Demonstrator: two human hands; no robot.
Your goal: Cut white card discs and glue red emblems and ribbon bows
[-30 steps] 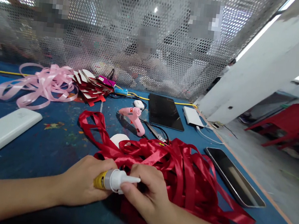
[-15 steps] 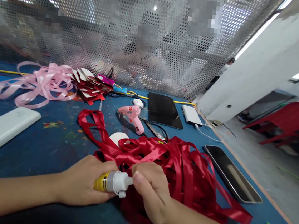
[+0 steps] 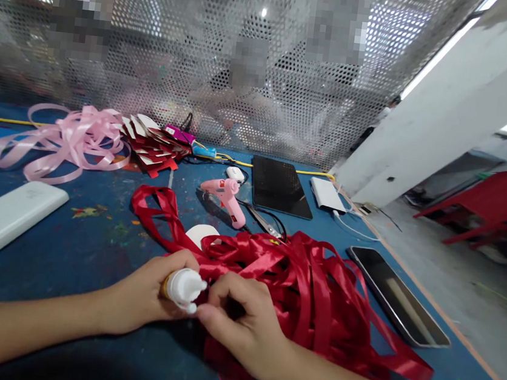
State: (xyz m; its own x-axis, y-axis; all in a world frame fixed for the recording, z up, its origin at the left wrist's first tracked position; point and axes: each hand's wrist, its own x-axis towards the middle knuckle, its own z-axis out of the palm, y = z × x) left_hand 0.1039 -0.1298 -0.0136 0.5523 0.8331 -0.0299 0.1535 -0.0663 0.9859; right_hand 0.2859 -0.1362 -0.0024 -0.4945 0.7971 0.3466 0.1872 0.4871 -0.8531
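My left hand [image 3: 144, 290] is closed around a squeeze bottle [image 3: 168, 285] with a yellow label. The bottle's white nozzle top [image 3: 185, 286] points up toward me and to the right. A small white cap piece [image 3: 192, 308] hangs at its lower side. My right hand [image 3: 248, 320] is curled beside the bottle top, thumb tip and index finger close together at that small piece. What sits between them, if anything, is hidden. Under and behind my right hand lies a loose heap of red satin ribbon [image 3: 311, 282].
Behind the ribbon lie a pink glue gun [image 3: 227, 198], scissors [image 3: 264, 220] and a black tablet [image 3: 280, 187]. Pink ribbon [image 3: 83, 137] and stacked red-white pieces [image 3: 158, 145] lie back left. A white power bank [image 3: 4, 226] is at left, a phone [image 3: 397, 295] at right.
My right hand has come off the nozzle and shifted slightly left and down to the bottle's small side cap. The bottle has tipped so its nozzle faces more toward me.
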